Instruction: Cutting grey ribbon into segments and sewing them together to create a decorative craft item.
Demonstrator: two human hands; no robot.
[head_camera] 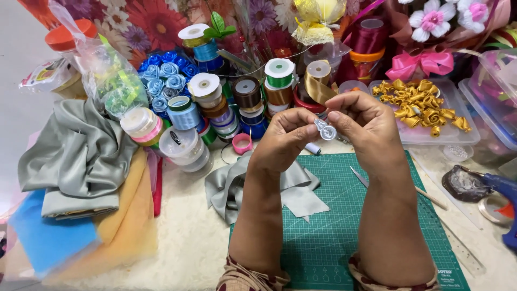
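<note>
Head view: a small silver ribbon rose [325, 130] sat at centre frame, pinched between the left hand [284, 141] and right hand [362, 125] above the green cutting mat [334, 226]. Grey satin pieces [293, 191] lay lower left; ribbon spools [215, 108] stood behind.

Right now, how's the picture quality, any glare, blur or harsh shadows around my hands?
Head view: light is even and soft, with no hard shadows on the green cutting mat. The left hand and right hand are sharp; the small silver ribbon piece between them shines brightly, hiding its detail. The blue glue gun is cut off by the frame edge.
</note>
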